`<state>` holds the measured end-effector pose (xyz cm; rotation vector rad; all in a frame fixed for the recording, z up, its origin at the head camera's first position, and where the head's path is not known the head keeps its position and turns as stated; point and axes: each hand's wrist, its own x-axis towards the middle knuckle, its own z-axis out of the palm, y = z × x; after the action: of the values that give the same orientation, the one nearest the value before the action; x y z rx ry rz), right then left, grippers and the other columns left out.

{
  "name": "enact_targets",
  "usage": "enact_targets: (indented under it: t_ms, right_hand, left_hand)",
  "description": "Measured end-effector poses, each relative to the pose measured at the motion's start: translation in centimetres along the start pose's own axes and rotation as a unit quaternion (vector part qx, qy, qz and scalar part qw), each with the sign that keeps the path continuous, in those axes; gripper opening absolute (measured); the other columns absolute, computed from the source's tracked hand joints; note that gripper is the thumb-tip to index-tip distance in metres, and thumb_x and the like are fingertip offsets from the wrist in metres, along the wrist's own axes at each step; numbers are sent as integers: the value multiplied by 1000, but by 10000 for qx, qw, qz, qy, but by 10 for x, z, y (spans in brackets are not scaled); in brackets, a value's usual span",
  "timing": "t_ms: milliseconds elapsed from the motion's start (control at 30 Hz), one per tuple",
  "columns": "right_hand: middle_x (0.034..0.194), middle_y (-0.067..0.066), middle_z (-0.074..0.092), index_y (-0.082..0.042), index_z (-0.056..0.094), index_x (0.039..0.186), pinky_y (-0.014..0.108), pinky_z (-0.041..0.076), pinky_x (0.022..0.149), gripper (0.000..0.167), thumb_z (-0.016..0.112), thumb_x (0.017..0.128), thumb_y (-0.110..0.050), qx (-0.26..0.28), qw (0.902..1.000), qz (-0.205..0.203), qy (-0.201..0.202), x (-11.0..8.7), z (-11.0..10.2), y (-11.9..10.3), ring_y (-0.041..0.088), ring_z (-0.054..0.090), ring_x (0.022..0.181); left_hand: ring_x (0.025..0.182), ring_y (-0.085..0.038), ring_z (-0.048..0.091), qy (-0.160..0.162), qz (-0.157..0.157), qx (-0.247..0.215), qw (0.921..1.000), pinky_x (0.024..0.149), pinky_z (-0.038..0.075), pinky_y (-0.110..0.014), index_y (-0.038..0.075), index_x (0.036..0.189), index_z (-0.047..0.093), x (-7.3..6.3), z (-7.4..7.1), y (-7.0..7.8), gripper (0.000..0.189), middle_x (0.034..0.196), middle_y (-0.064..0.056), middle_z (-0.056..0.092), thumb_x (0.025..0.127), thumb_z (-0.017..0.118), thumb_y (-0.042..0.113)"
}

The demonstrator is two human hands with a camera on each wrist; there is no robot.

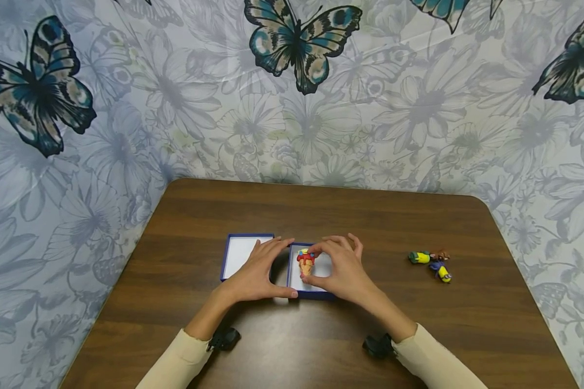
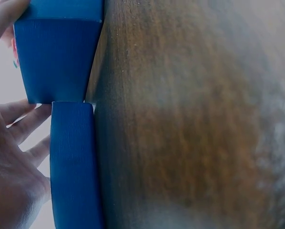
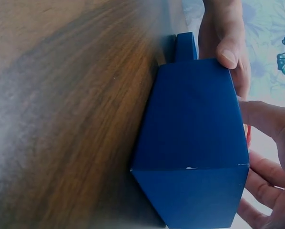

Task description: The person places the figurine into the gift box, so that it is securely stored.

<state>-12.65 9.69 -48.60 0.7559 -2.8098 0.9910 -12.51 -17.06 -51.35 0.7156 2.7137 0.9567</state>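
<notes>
A blue box with a white inside [image 1: 313, 295] stands on the table. My left hand [image 1: 258, 278] holds it at its left side, thumb at the near corner and fingers at the far one. My right hand [image 1: 343, 270] pinches a toy ice cream cone [image 1: 305, 263] with red topping between thumb and index finger. The toy is over the white inside; whether it touches the bottom I cannot tell. In the right wrist view the left thumb [image 3: 228, 56] lies on the box's top edge, and the box wall [image 3: 195, 114] hides most of the toy.
The blue-rimmed lid [image 1: 240, 253], white inside facing up, lies left of the box, partly behind my left hand. Several small toy figures, one green and yellow [image 1: 420, 257], one blue and yellow [image 1: 440, 271], lie to the right on the brown table [image 1: 321, 346]. Behind is a butterfly-patterned wall covering [image 1: 297, 129].
</notes>
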Motion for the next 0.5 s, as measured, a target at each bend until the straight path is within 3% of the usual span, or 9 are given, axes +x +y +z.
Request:
enact_targets:
  t_ms: [300,500]
  right_hand:
    - [109,-10,79,-24,75,115,77,6,126,54,99,74,-47,-160,9974,181,-674,8,2,-5,32,54,143]
    - [106,-13,81,-26,77,110,78,5,126,51,100,71,-50,-491,9942,284,-912,13,6,-9,35,52,141]
  left_hand:
    - [169,-35,23,22,4,-56,10000,134,4,-74,27,172,28,-2,-1,2,121,177,-7,35,76,89,69]
    - [169,-34,21,-22,1,-167,9999,135,2,-73,28,172,26,-2,-2,3,122,178,-7,33,76,89,68]
